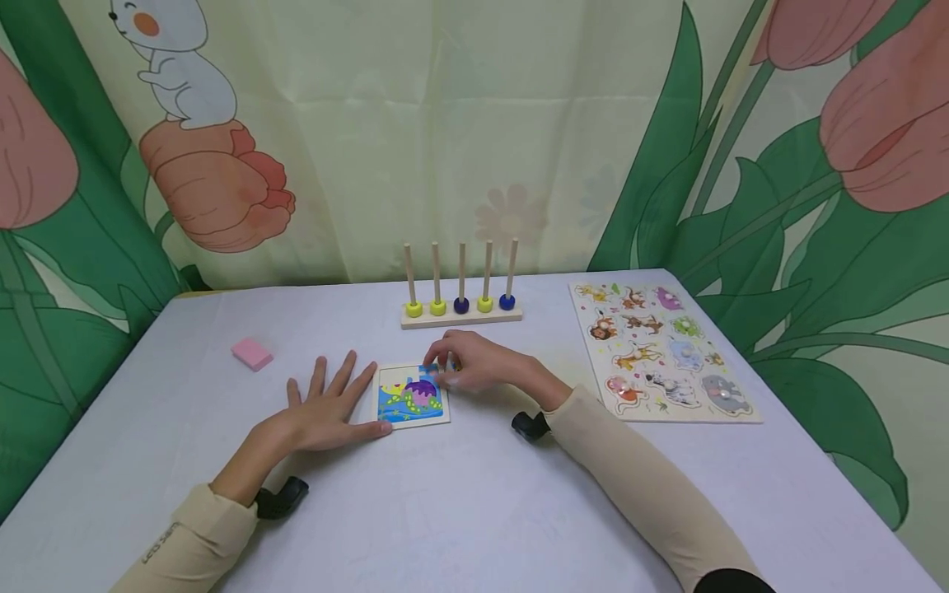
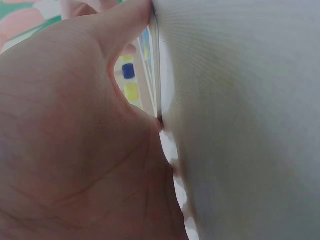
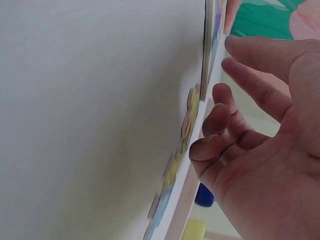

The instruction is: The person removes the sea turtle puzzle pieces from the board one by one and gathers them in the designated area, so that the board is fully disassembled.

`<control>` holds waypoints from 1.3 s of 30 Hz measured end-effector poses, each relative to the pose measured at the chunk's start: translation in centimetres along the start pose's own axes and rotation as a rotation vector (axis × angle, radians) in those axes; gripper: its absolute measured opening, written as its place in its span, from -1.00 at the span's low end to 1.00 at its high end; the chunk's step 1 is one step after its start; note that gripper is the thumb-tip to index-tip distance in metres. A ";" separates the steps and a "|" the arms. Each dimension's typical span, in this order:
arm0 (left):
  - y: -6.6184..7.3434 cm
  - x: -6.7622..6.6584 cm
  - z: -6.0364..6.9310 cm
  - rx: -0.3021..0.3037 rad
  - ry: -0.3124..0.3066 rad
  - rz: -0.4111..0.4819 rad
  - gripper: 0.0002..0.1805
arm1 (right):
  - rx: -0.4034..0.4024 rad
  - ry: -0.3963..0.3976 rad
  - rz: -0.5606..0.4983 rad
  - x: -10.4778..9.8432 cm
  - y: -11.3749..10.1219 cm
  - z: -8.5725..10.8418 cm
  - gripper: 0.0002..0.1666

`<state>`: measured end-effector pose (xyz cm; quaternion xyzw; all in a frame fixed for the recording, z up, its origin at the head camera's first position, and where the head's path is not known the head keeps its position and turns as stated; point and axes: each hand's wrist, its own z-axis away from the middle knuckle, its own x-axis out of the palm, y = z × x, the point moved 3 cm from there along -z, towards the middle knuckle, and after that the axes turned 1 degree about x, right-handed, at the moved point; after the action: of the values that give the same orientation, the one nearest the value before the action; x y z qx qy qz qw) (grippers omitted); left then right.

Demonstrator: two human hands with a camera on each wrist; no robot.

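A small square picture puzzle [image 1: 412,399] lies on the table, showing a purple and pink figure on blue and yellow; a bare wooden patch shows at its upper left. My left hand [image 1: 326,416] is spread out, its thumb tip at the puzzle's lower left corner and index finger by the upper left. In the left wrist view, that hand [image 2: 75,130] fills much of the frame. Over the puzzle's upper right side is my right hand [image 1: 478,362], fingers loosely bent. The right wrist view shows this hand [image 3: 260,135] with nothing visible between thumb and index finger.
Behind the puzzle stands a wooden rack [image 1: 463,319] with five pegs carrying yellow and dark blue beads. An animal puzzle board [image 1: 663,350] lies at the right. A pink block [image 1: 252,354] rests at the left. A patterned curtain [image 1: 356,148] hangs behind the table.
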<state>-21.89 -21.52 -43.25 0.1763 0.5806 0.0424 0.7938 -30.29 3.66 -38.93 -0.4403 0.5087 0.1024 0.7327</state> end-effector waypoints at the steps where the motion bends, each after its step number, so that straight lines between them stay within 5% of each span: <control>1: 0.0 0.0 0.0 0.002 0.000 0.001 0.35 | -0.008 -0.007 0.005 0.1 -0.1 -0.1 -0.72; 16: 0.3 -0.2 0.3 0.010 -0.004 0.014 0.33 | -0.018 -0.042 0.066 0.6 -0.5 -1.1 -0.75; 39: 0.0 0.1 0.0 0.006 0.010 -0.001 0.32 | 0.054 -0.039 -0.020 0.9 -1.0 -1.1 -0.76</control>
<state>-21.86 -21.48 -43.29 0.1783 0.5848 0.0410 0.7903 -30.01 1.93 -39.21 -0.4234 0.4927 0.0900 0.7549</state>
